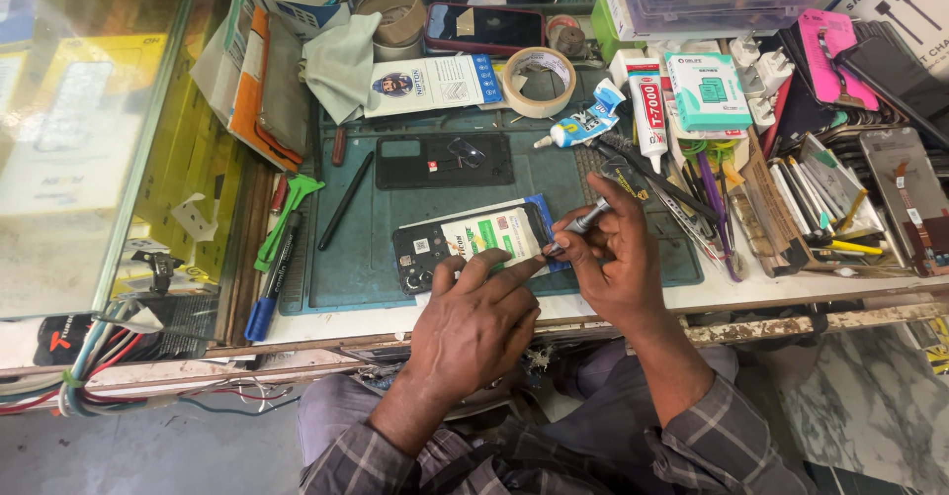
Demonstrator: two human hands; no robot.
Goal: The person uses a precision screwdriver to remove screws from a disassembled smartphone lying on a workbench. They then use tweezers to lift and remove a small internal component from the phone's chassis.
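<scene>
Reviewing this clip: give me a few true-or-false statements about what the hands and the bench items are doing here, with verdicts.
1. The right hand holds a slim metal tool. True.
2. The left hand rests on the opened phone. True.
3. The roll of tape lies on the opened phone. False: it sits apart, at the mat's far edge.
4. The blue marker is in the left hand. False: it lies left of the mat, untouched.

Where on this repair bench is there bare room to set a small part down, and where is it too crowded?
Bare green mat lies between the black back cover and the glue tube, and between the black pen and the opened phone. The left hand and right hand fill the front edge. The tool pile on the right is crowded.
</scene>
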